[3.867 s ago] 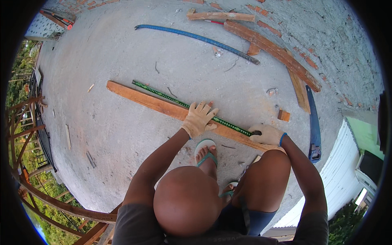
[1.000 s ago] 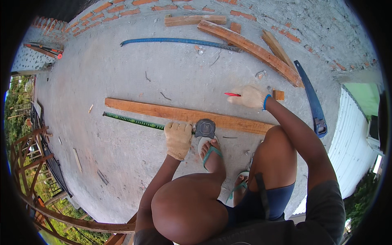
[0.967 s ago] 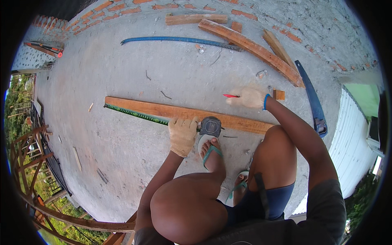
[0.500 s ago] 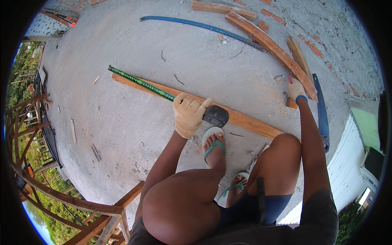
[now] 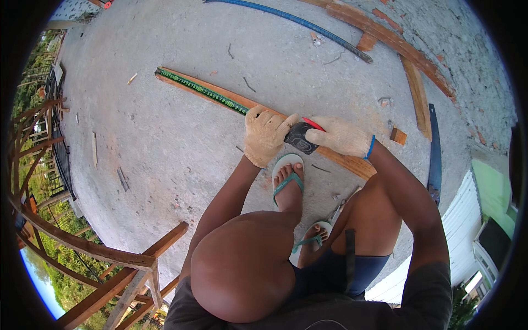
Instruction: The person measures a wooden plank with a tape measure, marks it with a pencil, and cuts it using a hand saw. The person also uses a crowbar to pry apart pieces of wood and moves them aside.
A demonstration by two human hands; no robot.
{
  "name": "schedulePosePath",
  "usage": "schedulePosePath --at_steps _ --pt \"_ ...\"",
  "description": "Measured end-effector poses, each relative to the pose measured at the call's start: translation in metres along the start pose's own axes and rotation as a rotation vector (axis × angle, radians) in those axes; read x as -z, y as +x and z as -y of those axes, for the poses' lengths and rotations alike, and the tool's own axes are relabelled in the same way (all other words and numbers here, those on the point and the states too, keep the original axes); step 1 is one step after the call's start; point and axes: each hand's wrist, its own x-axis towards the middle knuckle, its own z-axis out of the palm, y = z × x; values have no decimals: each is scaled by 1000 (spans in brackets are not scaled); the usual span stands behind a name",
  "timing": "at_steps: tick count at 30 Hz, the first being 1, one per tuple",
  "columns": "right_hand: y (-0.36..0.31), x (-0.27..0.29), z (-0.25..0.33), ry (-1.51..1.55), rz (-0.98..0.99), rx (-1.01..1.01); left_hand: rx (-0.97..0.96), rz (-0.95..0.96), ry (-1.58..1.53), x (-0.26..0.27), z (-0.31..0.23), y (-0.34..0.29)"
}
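Observation:
My left hand (image 5: 266, 136), in a cream knitted glove, is closed on the tape measure (image 5: 300, 138). Its black case lies against the glove, and the green blade runs out to the far left along a wooden plank (image 5: 352, 163) on the floor. The blade's end is at the plank's far left tip. My right hand (image 5: 345, 137), in a matching glove with a blue cuff, pinches a slim red pencil-like stick (image 5: 313, 124). Its fingers are right beside the tape case, over the plank; whether they touch the case I cannot tell.
A blue bar (image 5: 286, 22) lies farther away. Beams (image 5: 385, 44) rest by the rough wall at the right, near a small wood block (image 5: 398, 136) and a handsaw (image 5: 434, 148). A wooden frame (image 5: 93, 247) stands at the lower left. My sandalled feet are close to the plank.
My right hand has come left from the beams at the right to the tape case, carrying the red stick. My left hand still holds the tape on the plank. The view has shifted.

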Motion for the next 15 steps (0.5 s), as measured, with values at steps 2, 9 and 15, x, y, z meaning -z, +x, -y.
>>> schedulePosePath --at_steps 2,9,15 --pt "12 -15 20 560 114 -153 9 -56 -33 -3 -3 4" --pt "12 -25 30 724 182 -303 19 -11 56 -14 -11 0" --pt "14 -14 15 803 294 -397 25 -15 -22 -33 -4 -8"
